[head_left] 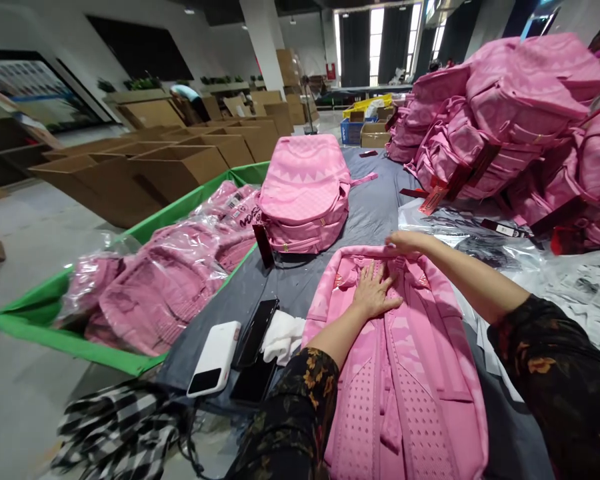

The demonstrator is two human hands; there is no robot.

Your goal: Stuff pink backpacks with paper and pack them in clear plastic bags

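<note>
A pink backpack (445,347) lies before me with its padded back panel and shoulder straps facing up. My left hand (373,293) presses on the upper back panel, its fingers spread. At the top edge, my right hand (405,241) has its fingers together and bent over the rim; the fingertips are partly hidden. Beyond them another pink backpack (305,190) stands on the grey-covered table (365,180), with a dark tag (263,245) hanging at its side.
On the left, a green-rimmed bin (80,343) holds plastic-wrapped pink backpacks (155,293). A white power bank (214,360), a black phone (259,327) and white cloth (284,337) lie nearby. Pink backpacks (525,93) are piled right. Open cartons (180,167) stand behind the bin; a person (190,97) bends beyond.
</note>
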